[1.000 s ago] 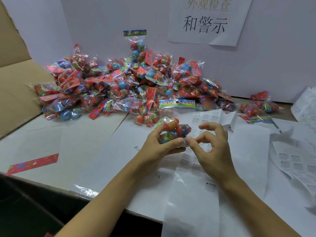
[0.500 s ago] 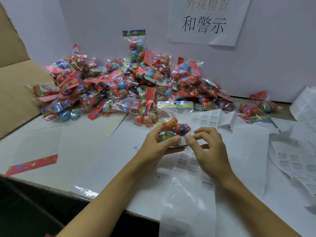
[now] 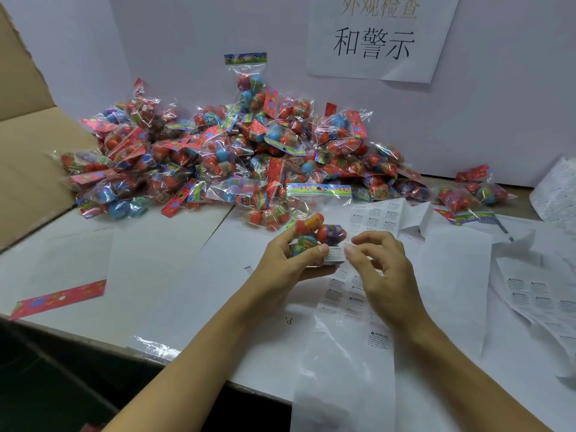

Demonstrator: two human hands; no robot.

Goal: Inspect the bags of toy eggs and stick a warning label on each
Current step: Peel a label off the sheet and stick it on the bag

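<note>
The bag (image 3: 314, 235) you hold is clear, glossy, crinkled plastic film over smooth, shiny plastic eggs. The warning label (image 3: 335, 254) on it is matt white paper. Your bench (image 3: 156, 260) is smooth matt white board; the label backing sheet (image 3: 343, 385) looks slick and translucent. The box flap (image 3: 28, 151) at your left is dull brown cardboard.

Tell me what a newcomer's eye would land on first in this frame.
First, the big heap of bagged toy eggs piled against the white back wall, red and blue through clear plastic. Next, at centre, the left hand grips one bag of eggs while the right hand handles a white warning label at its lower edge. A paper sign with Chinese characters hangs on the wall, upper right.
</note>
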